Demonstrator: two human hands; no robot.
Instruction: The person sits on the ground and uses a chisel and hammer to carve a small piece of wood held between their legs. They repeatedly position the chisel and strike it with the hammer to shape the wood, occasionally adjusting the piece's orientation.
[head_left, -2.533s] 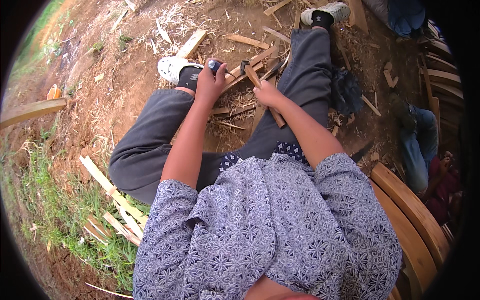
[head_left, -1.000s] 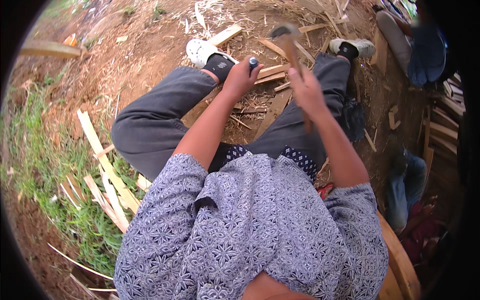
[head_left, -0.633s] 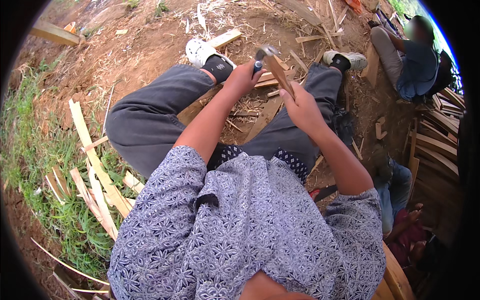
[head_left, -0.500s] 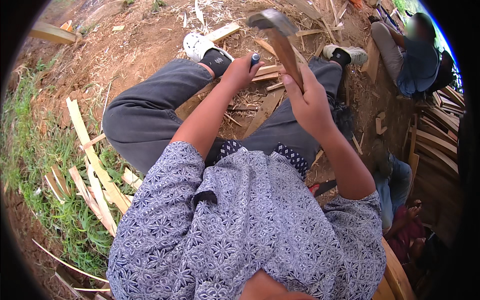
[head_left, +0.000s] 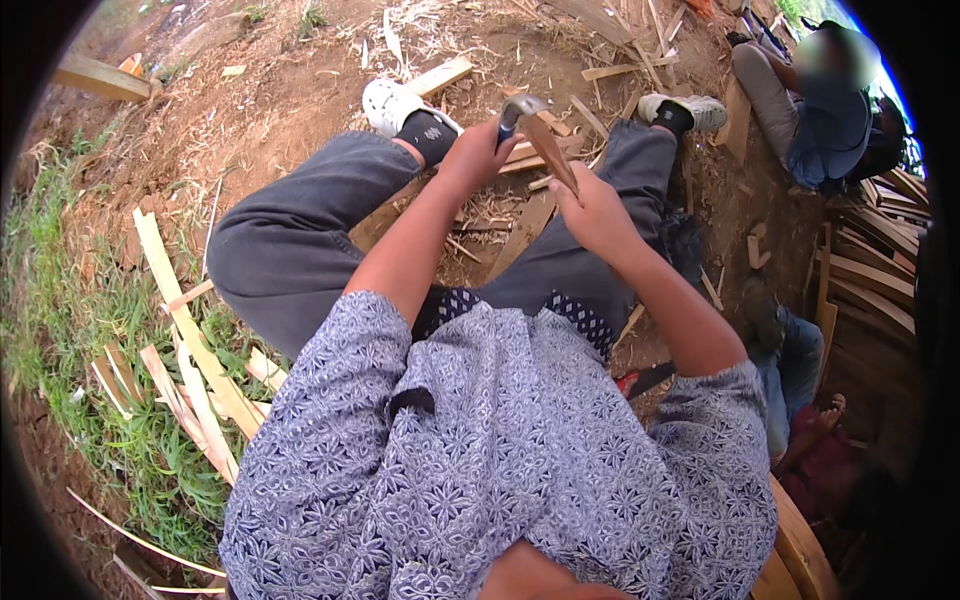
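Both grips loaded. My left hand point(head_left: 473, 155) is wrapped round a blue-handled hand tool point(head_left: 506, 130), fist upright; only a bit of the handle shows, the lower end is hidden, so can't tell what tip it has or what it touches. My right hand point(head_left: 597, 215) is clenched round the wooden handle of a claw hammer point(head_left: 552, 152), thumb along the shaft. Hammer's metal head sits right over the top of the blue handle; contact or small gap, can't tell from above.

Location: tool and hammer are between my spread legs, by the near ends of some wooden strips point(head_left: 522, 157) on the ground. A flat board point(head_left: 525, 225) lies closer to me, shavings around it.

Risks, my judgement: an off-centre hit could glance off the small handle top and catch my left thumb or knuckles, since they're wrapped just below it. If the left fist slackens, the tool could tilt or skid; my left clog point(head_left: 392, 107) and black sock point(head_left: 425, 137) are just beside that fist, so foot and ankle are exposed. Strips look loose on uneven dirt, so one could shift or split under a blow. Sweaty right palm could let the hammer twist. A seated co-worker point(head_left: 830, 140) is well apart to my right, only at risk from flying chips.
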